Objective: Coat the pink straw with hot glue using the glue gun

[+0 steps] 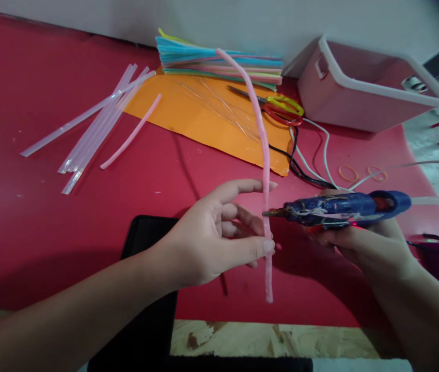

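My left hand (219,232) pinches a long pink pipe cleaner (263,150) between thumb and fingers, holding it upright above the red table (29,217). My right hand (362,245) grips a blue hot glue gun (339,208), its nozzle pointing left and touching the pipe cleaner just above my left fingers. A clear glue stick pokes out of the gun's back end to the right.
Several clear glue sticks (95,121) and a pink pipe cleaner (130,133) lie at the far left. An orange sheet (188,113), a stack of coloured pipe cleaners (219,64), scissors (277,106), a pink bin (362,85), cables, rubber bands (348,173) and a black object (142,237) surround my hands.
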Tool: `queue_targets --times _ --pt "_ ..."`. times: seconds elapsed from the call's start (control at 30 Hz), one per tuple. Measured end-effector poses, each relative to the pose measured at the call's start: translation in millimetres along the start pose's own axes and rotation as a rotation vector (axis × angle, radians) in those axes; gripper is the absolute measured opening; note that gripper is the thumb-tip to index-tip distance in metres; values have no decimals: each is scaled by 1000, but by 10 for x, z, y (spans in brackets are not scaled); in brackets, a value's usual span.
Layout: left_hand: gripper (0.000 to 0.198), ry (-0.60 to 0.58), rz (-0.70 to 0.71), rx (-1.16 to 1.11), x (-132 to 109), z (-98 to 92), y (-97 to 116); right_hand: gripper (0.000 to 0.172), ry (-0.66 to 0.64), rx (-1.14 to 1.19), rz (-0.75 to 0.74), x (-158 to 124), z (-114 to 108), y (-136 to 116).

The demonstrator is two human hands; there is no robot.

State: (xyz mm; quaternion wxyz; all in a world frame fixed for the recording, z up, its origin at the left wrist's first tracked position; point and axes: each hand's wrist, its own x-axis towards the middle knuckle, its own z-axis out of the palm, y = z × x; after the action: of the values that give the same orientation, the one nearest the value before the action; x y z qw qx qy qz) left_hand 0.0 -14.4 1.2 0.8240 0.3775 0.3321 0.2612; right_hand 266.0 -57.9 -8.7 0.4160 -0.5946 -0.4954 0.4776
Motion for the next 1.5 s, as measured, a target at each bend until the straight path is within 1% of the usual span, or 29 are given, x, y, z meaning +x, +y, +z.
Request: queue_targets --times 0.27,0.43,0.6,0.77,0.93,1.03,1.2,1.4,1.5 --pt "65 -10 -3 -7 -2 5 8 11 -31 -19 -15 20 -19 2" --pt "61 -22 4 1 -3 -10 -6 8 9 -14 1 8 3 -32" --pt "66 -17 -1 13 -6 -9 -6 9 47 -2 10 19 25 -44" --pt "71 -7 -24 21 -4 4 1 8 34 -11 8 14 11 -45" --pt "70 -23 -9 42 -1 -9 -15 10 64 -9 20 5 8 -36" --pt "69 -38 1 35 -5 -19 -19 10 63 8 27 18 -3 -18" --pt "73 -52 -33 27 -12 -15 -7 6 35 -1 17 27 -28 -7" --pt "74 -43 -22 40 -11 -9 5 5 48 -5 -1 30 -32 4" --pt "74 -39 -4 85 -13 -11 -9 5 38 -2 5 37 -32 14"
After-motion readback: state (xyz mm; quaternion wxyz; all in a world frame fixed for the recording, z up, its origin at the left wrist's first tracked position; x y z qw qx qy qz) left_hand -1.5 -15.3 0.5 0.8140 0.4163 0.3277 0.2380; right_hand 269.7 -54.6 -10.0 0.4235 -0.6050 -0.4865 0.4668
